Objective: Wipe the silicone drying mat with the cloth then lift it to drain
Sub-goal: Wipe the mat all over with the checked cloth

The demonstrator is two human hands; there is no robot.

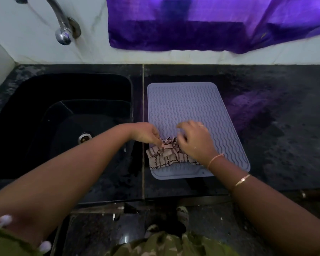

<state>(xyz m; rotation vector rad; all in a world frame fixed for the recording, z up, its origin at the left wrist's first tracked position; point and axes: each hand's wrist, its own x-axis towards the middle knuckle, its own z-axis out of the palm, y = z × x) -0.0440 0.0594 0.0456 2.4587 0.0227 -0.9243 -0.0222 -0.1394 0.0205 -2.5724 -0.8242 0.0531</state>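
A pale lilac silicone drying mat point(188, 106) with wavy ridges lies flat on the black counter, just right of the sink. A checked pink-and-brown cloth point(166, 157) is bunched on the mat's near left corner. My left hand point(146, 133) pinches the cloth's upper left fold. My right hand point(196, 141) sits over the cloth's right part, its thumb and fingers curled into the bunched fabric. The part of the cloth under my right hand is hidden.
A black sink point(63, 122) with a steel drain lies to the left, with a chrome tap point(63, 34) on the white wall above it. A purple cloth point(211, 24) hangs on the wall behind the mat. The black counter point(275, 135) extends to the right.
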